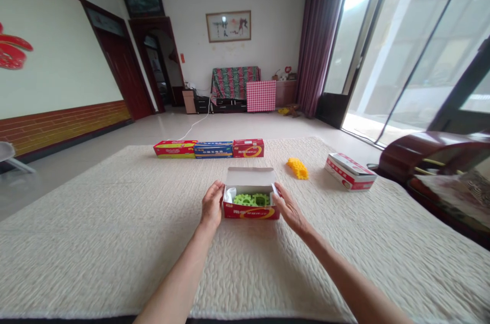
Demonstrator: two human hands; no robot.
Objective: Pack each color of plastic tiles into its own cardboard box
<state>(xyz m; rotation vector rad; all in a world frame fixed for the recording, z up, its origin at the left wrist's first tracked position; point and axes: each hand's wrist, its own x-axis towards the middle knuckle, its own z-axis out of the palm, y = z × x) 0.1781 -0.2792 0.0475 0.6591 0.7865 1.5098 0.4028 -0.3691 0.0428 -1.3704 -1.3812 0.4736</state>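
A red cardboard box (250, 213) with a yellow swoosh sits on the quilted cover in front of me, its lid (250, 176) raised at the back. Inside lie green toothed plastic pieces (251, 200), with white side flaps (230, 195) next to them. My left hand (213, 204) is closed against the box's left side. On the opposite side, my right hand (286, 204) grips the right end, with the thumb along the front corner and fingers behind a white flap. Both sets of fingertips are partly hidden.
A red-and-yellow box (175, 149), a blue box (213, 150) and a closed red box (248, 148) stand in a row farther back. Yellow toothed plastic pieces (297, 168) lie to the right, near a white-and-red box (350, 171). A dark wooden armrest (409, 155) borders the right edge.
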